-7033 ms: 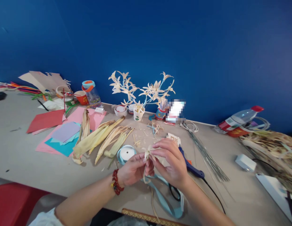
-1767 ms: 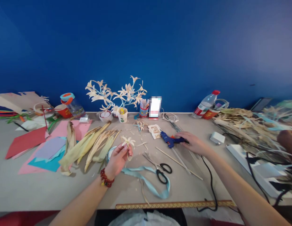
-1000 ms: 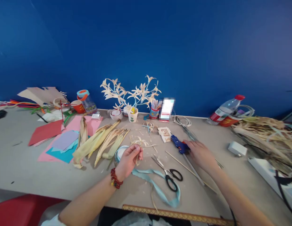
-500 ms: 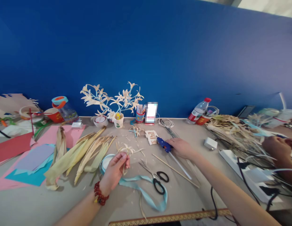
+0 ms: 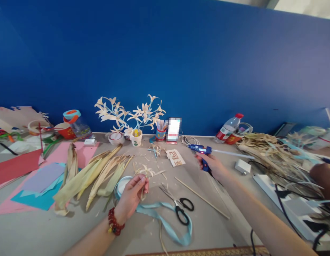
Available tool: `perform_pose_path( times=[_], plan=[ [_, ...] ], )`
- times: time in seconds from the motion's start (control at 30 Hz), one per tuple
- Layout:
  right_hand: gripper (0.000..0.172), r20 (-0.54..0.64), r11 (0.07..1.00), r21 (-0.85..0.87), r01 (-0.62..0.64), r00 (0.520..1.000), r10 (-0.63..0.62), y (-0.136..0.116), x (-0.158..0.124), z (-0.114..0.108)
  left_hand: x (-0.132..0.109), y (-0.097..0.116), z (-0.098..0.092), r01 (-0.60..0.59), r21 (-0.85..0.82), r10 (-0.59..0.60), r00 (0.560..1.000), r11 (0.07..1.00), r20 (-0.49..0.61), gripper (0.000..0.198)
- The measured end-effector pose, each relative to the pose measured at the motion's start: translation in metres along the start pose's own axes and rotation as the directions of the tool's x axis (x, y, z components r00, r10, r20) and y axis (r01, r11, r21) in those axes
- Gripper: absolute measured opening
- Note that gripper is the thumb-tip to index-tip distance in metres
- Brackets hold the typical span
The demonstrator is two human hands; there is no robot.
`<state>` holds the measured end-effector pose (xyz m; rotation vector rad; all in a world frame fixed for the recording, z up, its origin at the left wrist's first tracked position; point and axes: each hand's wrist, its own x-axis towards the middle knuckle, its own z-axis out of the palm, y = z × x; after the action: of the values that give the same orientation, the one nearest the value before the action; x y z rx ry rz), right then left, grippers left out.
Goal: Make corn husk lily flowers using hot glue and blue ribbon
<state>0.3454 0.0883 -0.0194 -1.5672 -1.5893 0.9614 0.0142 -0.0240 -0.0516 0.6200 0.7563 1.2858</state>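
Note:
My left hand [image 5: 134, 190] pinches a pale husk flower [image 5: 146, 171] by its base, its petals spreading above the fingertips. My right hand [image 5: 210, 164] is wrapped round the handle of a blue hot glue gun [image 5: 200, 149], held over the table with its nozzle pointing left. A long clear glue stick [image 5: 231, 153] juts from the back of the gun. Below the gun lies a white card [image 5: 175, 158] with brown marks. Between my hands rest black-handled scissors [image 5: 180, 206], a light blue ribbon [image 5: 178, 234] and a thin stick [image 5: 202, 197].
Dried corn husks [image 5: 101, 177] and coloured paper [image 5: 44, 177] lie on the left. Husk flowers stand in a white cup [image 5: 136, 138] at the back, beside a phone [image 5: 174, 129]. To the right are a bottle [image 5: 228, 128], a power strip [image 5: 287, 206] and another person's hand [image 5: 323, 177].
My right hand has lifted the glue gun off the white card and turned it, so the glue stick now points right. The left hand keeps its pinch on the flower.

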Motion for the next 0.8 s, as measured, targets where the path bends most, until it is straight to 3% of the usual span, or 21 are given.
perform_pose_path(
  times=[0.17, 0.23, 0.33, 0.43, 0.63, 0.7, 0.8],
  plan=[
    [0.037, -0.019, 0.985, 0.157, 0.074, 0.997, -0.072, -0.008, -0.069, 0.026, -0.001, -0.001, 0.004, -0.007, 0.011, 0.007, 1.0, 1.0, -0.027, 0.023],
    [0.029, -0.067, 0.968, 0.14, 0.206, 0.978, -0.198, -0.009, -0.099, 0.042, -0.001, -0.002, 0.004, -0.013, 0.012, 0.013, 0.999, 1.0, -0.033, 0.023],
    [0.015, -0.001, 0.903, 0.025, 0.429, 0.903, -0.429, -0.017, -0.128, 0.066, -0.002, -0.003, 0.003, -0.033, 0.032, 0.034, 0.999, 0.999, -0.021, 0.022],
    [0.014, 0.125, 0.809, -0.021, 0.587, 0.805, -0.581, -0.034, -0.135, 0.085, -0.004, -0.002, 0.002, -0.048, 0.089, 0.05, 0.999, 0.995, -0.014, 0.021],
    [0.021, 0.139, 0.682, -0.178, 0.709, 0.705, -0.696, -0.054, -0.122, 0.106, -0.007, 0.0, 0.004, -0.064, 0.123, 0.065, 0.998, 0.99, 0.001, 0.021],
    [0.022, 0.131, 0.656, -0.205, 0.726, 0.685, -0.717, -0.054, -0.12, 0.11, -0.007, 0.001, 0.005, -0.072, 0.12, 0.073, 0.997, 0.99, -0.002, 0.021],
    [0.02, 0.14, 0.667, -0.212, 0.714, 0.698, -0.703, -0.055, -0.121, 0.113, -0.009, 0.002, 0.006, -0.074, 0.143, 0.075, 0.997, 0.987, -0.003, 0.022]
  ],
)
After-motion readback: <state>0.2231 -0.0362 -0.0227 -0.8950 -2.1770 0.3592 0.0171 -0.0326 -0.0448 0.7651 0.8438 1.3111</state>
